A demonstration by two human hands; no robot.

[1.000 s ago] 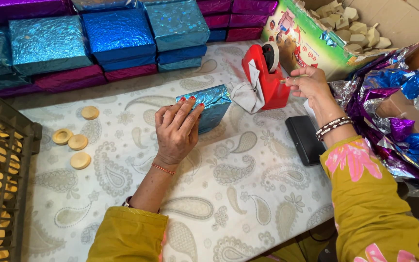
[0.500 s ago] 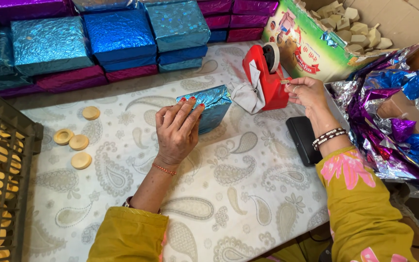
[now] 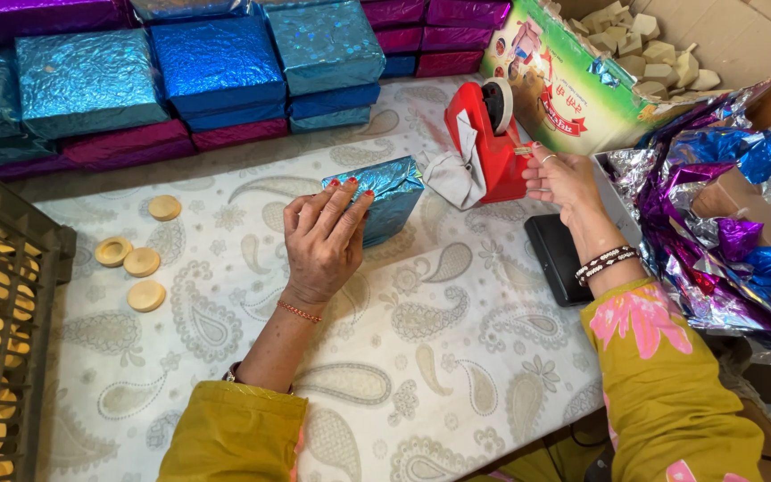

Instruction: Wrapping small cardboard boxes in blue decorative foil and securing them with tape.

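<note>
Left hand point(image 3: 323, 239) lies flat, fingers spread, pressing down on a small box wrapped in shiny blue foil point(image 3: 384, 195) in the middle of the paisley tablecloth point(image 3: 421, 357). Right hand point(image 3: 562, 177) pinches the tape end at the red tape dispenser point(image 3: 485, 143) just beside the box. Four round tan biscuits point(image 3: 138, 259) lie well off to the left.

The left hand point(image 3: 323, 236) covers most of the small teal foil-wrapped box point(image 3: 390, 192) under its fingers, so the near side can't be seen; whether the right hand point(image 3: 559, 178) is pinching tape at the red plastic tape dispenser point(image 3: 484, 147) is too small to tell; the brown plastic crate point(image 3: 2, 312) left of the hands is cut off by the frame edge
</note>
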